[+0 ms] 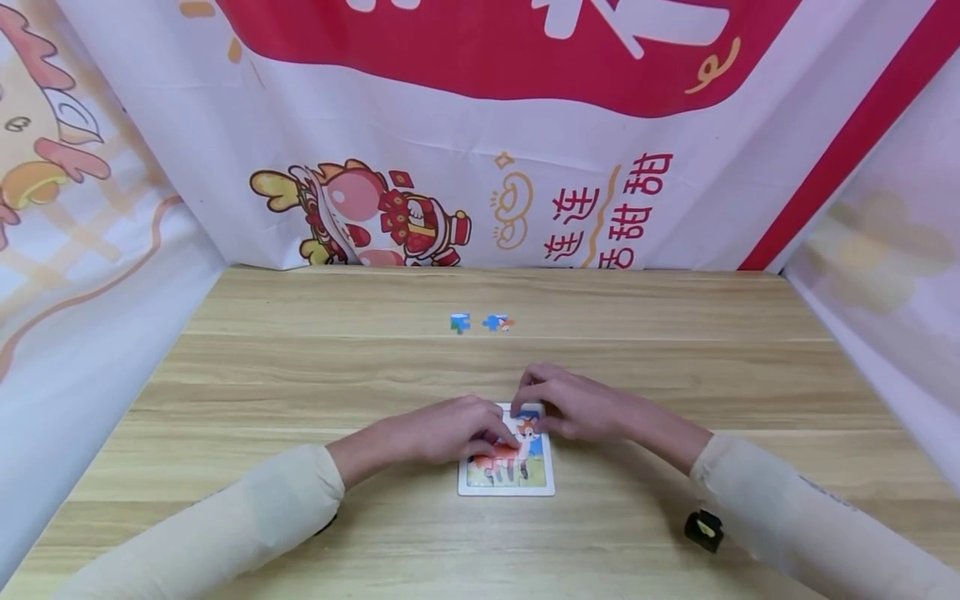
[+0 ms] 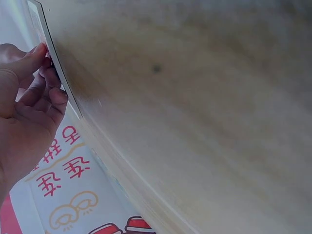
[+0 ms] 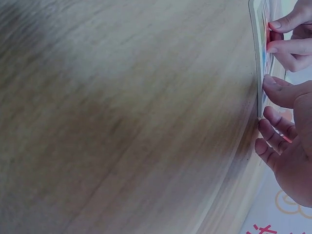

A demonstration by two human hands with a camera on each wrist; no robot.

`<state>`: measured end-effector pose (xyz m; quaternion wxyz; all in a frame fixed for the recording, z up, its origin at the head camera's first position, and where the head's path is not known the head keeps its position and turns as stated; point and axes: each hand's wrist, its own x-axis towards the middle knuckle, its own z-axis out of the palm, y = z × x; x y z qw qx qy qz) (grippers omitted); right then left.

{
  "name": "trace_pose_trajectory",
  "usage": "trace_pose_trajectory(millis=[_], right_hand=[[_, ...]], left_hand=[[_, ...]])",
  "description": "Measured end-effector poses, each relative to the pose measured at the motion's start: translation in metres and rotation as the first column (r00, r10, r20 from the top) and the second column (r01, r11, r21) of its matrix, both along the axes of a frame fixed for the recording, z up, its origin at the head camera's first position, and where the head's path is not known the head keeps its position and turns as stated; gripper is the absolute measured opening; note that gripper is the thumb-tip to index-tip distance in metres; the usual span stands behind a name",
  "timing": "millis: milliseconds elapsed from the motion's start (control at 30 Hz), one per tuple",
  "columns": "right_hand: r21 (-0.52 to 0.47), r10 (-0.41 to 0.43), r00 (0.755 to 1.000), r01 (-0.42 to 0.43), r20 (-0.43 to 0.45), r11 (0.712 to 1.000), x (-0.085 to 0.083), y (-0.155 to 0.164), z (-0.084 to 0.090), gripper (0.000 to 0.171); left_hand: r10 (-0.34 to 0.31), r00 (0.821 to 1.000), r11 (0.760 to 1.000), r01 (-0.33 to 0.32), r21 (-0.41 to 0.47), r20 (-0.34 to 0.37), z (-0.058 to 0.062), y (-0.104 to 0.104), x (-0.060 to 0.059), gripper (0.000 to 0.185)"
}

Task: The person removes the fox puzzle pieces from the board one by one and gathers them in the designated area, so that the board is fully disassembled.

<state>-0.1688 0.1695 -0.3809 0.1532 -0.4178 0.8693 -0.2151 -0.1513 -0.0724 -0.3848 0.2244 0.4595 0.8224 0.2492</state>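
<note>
The puzzle (image 1: 512, 492) lies on the worktop (image 1: 375, 533) between the left grip (image 1: 450, 429), parted fingers touching its picture, and the right grip (image 1: 573, 407), bent over its far-right corner; whether that pinches anything I can't tell. Two pieces (image 1: 492, 322) lie beyond, seen only from the head; the right wrist view shows the right thumb (image 3: 279, 90) against the puzzle.

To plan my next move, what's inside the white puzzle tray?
Deer puzzle pieces show; the left hand and right hand cover upper parts, hiding what lies there.

table (image 1: 300, 358): light wood grain | back cloth (image 1: 420, 121): white, red-printed | side cloths (image 1: 112, 367): pale, patterned
</note>
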Motion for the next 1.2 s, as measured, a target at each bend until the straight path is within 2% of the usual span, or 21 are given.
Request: trace_pose_trajectory(millis=[367, 833, 1200], right_hand=[[0.014, 0.031, 0.999, -0.030, -0.026, 0.999, -0.0018, -0.0036, 0.0024, 0.024], [0.018, 0.037, 0.999, -0.036, -0.027, 0.999, -0.0040, -0.0047, 0.0029, 0.023], [0.032, 0.059, 0.995, -0.057, -0.080, 0.998, -0.0036, -0.0085, 0.0045, 0.021]], left_hand=[[0.001, 1.000, 1.000, -0.001, -0.004, 0.026, 0.0018, 0.0011, -0.0014, 0.026], [-0.046, 0.999, 0.999, 0.046, -0.016, 0.013, 0.0044, -0.0003, -0.0033, 0.028], [-0.049, 0.999, 0.999, 0.049, -0.004, 0.022, 0.0026, 0.0000, -0.0041, 0.029]])
